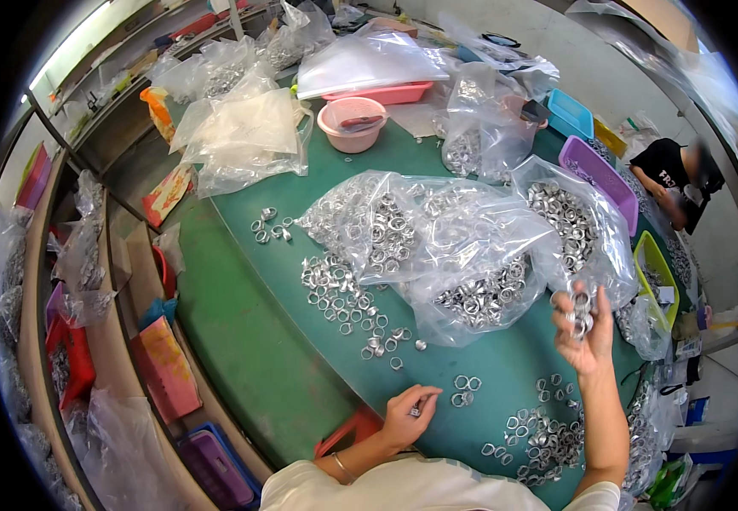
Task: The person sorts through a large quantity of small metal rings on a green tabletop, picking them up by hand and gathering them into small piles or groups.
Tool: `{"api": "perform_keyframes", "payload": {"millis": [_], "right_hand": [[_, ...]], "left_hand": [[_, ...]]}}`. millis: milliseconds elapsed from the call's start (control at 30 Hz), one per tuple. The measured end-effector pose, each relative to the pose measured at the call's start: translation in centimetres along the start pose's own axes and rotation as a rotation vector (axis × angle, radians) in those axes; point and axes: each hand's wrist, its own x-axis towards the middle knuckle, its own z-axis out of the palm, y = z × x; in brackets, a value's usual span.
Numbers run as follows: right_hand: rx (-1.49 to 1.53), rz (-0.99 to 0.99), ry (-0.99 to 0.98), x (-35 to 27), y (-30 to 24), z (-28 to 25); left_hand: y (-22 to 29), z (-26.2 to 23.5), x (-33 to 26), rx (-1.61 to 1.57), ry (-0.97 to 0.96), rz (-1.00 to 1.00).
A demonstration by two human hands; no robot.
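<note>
In the head view we see a green surface (258, 341) crowded with clear plastic bags. Near its middle lies a large crumpled bag of metal rings (437, 247), and beside it toward the right edge an open-mouthed bag (573, 217) shows more rings inside. At the far edge, a folded clear bag rests on a pink tray (386, 92), with a round pink bowl (352, 123) just in front of it. Toward the far left corner sits a puffed bag with pale contents (241, 136). Along the right edge stand a blue bin (569, 112), a purple bin (599, 175) and a yellow-green bin (657, 277). Left of the surface, shelves carry orange and pink flat packages (167, 368) and more bagged parts.

Loose rings (343, 298) lie scattered left of the big bag, and another heap (543, 439) sits near the near edge.

Our left hand (409, 413) rests on the surface near the near edge, fingers pinched on a small ring (417, 411). Our right hand (582, 328) is raised just in front of the open bag, closed around a stack of rings (580, 311). The two hands are well apart. Another person in a dark top (667, 170) sits beyond the right edge.
</note>
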Motion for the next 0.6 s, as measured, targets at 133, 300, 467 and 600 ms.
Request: {"api": "perform_keyframes", "payload": {"millis": [133,300,467,600], "right_hand": [[-0.335,0.157,-0.243,-0.3,2.1,0.6],[-0.348,0.31,-0.034,-3.0,4.8,0.1],[-0.438,0.325,0.066,-7.6,7.4,-0.7],[-0.336,0.218,0.146,-11.4,8.3,-2.5]], "left_hand": [[1.2,-2.0,2.8,0.127,0.078,0.158],[5.1,-6.6,14.8,0.724,0.212,0.456],[5.2,-6.3,21.9,1.206,-0.008,0.415],[2.8,-6.7,24.3,1.313,-0.109,0.338]]}}
